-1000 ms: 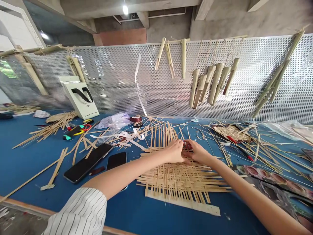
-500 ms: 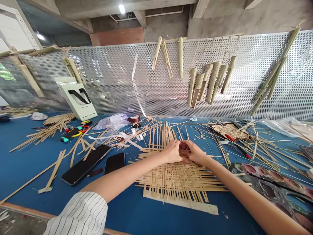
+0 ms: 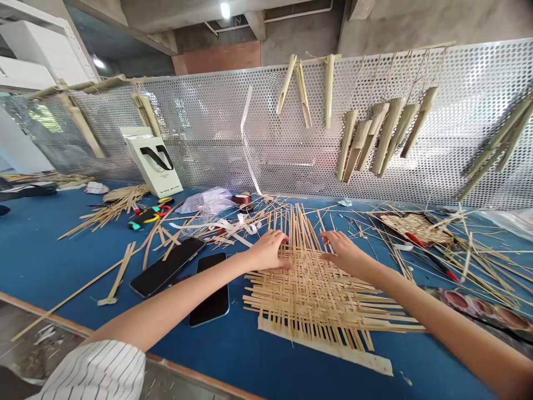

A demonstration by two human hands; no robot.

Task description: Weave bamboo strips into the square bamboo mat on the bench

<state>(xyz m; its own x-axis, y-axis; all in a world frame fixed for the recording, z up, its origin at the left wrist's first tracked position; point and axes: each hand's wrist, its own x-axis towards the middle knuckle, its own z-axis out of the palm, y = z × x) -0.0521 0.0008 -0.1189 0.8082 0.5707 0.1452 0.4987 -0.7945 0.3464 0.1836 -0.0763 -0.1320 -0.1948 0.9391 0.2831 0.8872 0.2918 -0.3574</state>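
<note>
A half-woven mat of thin bamboo strips (image 3: 316, 289) lies on the blue table, its long loose strip ends fanning away from me at the far side. At the mat's far left corner is my left hand (image 3: 268, 251), thumb apart from the curved fingers. My right hand (image 3: 343, 254) rests over the far right part, its fingers spread and bent. Neither hand shows anything between its fingers; whether the fingertips touch the strips is hard to tell. A pale flat band (image 3: 328, 349) runs along the near edge of the mat.
Two black phones (image 3: 169, 266) lie left of the mat, one partly under my left forearm. Behind them are scissors (image 3: 164, 210), white ribbon (image 3: 225, 225) and a plastic bag (image 3: 208, 201). Red-handled pliers (image 3: 433, 258) lie at right. A perforated metal panel (image 3: 200, 128) stands behind.
My hands were close together over the middle of the mat and have moved apart, left hand leftward, right hand rightward. The view has turned slightly left.
</note>
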